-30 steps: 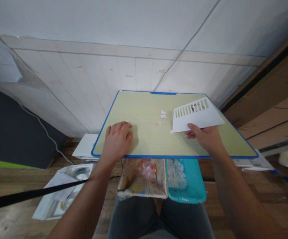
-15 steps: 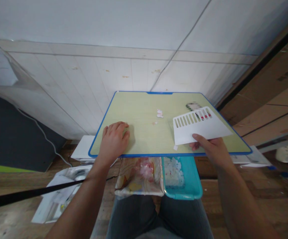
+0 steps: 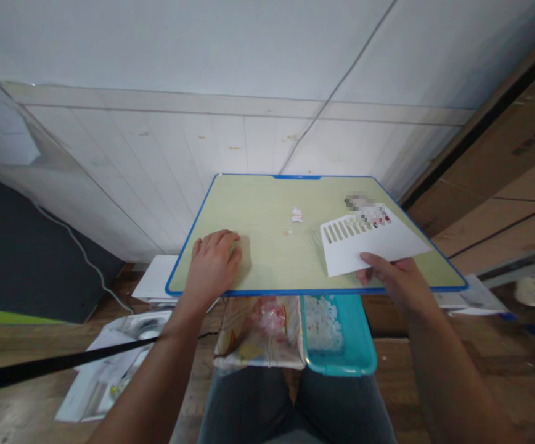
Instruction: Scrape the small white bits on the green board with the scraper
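Observation:
My right hand (image 3: 390, 274) grips the lower edge of a white card (image 3: 364, 250), thumb on top and fingers beneath. A row of rounded slots is cut along the card's far side, and the card is tilted above the right part of a small table (image 3: 258, 271). Behind it lies a pixelated item (image 3: 357, 201) that I cannot make out. My left hand (image 3: 216, 256) rests palm down on the left of the tabletop, fingers loosely bent and nothing visible in it. Between my hands, towards the back, lies a small pink and white paper piece (image 3: 297, 215), with tiny scraps near it.
Below the table's front edge sit a patterned bag (image 3: 230, 345) with pinkish contents and a turquoise bin (image 3: 360, 339) holding white bits. A white wall (image 3: 179, 142) stands behind the table. Cardboard boxes (image 3: 503, 166) line the right side, and a black strap (image 3: 87, 351) crosses at lower left.
The card in my right hand has come slightly towards me, and a small white scrap near the front edge no longer shows. My left hand stays in place on the table.

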Demonstrator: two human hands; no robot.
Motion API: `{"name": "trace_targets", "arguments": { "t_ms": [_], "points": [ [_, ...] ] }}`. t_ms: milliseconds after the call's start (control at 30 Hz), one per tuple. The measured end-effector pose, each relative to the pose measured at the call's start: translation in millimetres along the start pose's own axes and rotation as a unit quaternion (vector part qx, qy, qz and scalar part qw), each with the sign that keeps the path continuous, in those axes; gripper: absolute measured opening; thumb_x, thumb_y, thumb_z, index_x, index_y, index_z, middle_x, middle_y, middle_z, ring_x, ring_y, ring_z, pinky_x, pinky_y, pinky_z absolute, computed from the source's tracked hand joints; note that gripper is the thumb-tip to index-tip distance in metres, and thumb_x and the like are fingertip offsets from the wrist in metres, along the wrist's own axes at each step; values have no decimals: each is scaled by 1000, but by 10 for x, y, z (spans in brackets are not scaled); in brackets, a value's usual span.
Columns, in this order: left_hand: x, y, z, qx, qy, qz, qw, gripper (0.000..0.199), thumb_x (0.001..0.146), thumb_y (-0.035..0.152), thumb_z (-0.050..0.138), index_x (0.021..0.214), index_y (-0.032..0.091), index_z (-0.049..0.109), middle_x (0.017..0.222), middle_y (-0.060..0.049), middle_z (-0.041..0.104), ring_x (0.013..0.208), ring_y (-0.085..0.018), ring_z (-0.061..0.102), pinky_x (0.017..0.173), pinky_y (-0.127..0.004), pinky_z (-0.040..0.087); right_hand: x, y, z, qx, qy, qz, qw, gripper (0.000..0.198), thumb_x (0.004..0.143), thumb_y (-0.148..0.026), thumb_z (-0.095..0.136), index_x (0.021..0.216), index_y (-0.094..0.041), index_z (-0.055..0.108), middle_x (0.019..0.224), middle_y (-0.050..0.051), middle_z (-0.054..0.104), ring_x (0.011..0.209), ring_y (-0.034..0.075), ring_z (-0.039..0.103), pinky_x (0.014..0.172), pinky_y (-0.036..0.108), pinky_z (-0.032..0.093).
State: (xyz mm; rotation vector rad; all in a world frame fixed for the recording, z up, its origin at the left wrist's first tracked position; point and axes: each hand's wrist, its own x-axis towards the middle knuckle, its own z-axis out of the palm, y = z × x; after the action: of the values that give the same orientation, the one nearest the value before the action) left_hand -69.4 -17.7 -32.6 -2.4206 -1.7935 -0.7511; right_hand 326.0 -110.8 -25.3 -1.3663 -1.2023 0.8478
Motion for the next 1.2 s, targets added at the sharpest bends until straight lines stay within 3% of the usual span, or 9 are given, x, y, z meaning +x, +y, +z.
{"name": "trace_targets", "arguments": {
  "t_ms": [200, 333, 467, 633, 733, 833, 967, 1200],
  "points": [
    [147, 44, -99, 31, -47, -30, 998, 35, 109, 33, 58, 131, 24, 83, 145, -15, 83, 142, -37, 74, 130, -56, 53, 555, -117, 244, -45, 71, -20, 996, 48, 80, -65, 94, 76, -21, 76, 68, 13, 81, 51, 23, 70, 51, 35, 62],
    [539, 192, -182, 70, -124, -54, 988, 40, 109, 39, 59, 137, 24, 84, 152, -16, 81, 146, -41, 73, 132, -65, 50, 1032, -253, 523, -40, 75, -49, 995, 50, 74, -67, 92, 74, -21, 75, 66, 13, 80, 48, 22, 69, 47, 33, 58],
    [1157, 309, -51, 54, -128, -14, 990, 47, 108, 34, 56, 144, 23, 83, 156, -18, 80, 147, -40, 72, 130, -62, 54, 1263, -372, 760, -36, -21, -79, 996, 46, 76, -62, 93, 78, -19, 77, 64, 10, 78, 47, 20, 68, 47, 32, 59],
    [1699, 210, 286, 37, -108, -20, 993, 50, 104, 20, 53, 144, 19, 83, 155, -22, 79, 146, -40, 72, 123, -60, 58, 1424, -465, 878, -52, -152, -77, 984, 45, 82, -60, 95, 73, -20, 78, 64, 10, 78, 49, 20, 70, 50, 31, 63],
    [1763, 98, 427, 25, -82, -12, 996, 50, 105, 20, 51, 143, 19, 82, 156, -22, 78, 148, -41, 70, 126, -62, 55, 1561, -451, 867, -74, -177, -81, 978, 44, 84, -59, 95, 71, -20, 79, 62, 9, 78, 49, 19, 70, 49, 29, 62],
    [1755, 35, 492, 14, -67, -5, 998, 48, 104, 21, 54, 142, 21, 83, 154, -20, 78, 148, -41, 68, 129, -63, 52, 1621, -415, 842, -73, -152, -92, 981, 45, 84, -60, 96, 73, -20, 79, 62, 8, 78, 47, 20, 69, 46, 30, 61],
    [1766, 41, 513, 13, -80, 4, 997, 47, 105, 22, 52, 140, 23, 84, 153, -18, 79, 147, -40, 68, 130, -64, 50, 1531, -419, 850, -74, -118, -114, 984, 50, 90, -66, 94, 73, -22, 78, 64, 8, 78, 50, 20, 70, 50, 32, 63],
    [1777, 52, 516, 15, -85, 0, 996, 46, 105, 21, 52, 139, 23, 84, 153, -17, 79, 146, -40, 68, 129, -64, 50, 1372, -442, 954, -95, -139, -103, 980, 55, 93, -73, 91, 74, -24, 75, 63, 7, 76, 55, 22, 73, 54, 33, 65]
  ]
}}
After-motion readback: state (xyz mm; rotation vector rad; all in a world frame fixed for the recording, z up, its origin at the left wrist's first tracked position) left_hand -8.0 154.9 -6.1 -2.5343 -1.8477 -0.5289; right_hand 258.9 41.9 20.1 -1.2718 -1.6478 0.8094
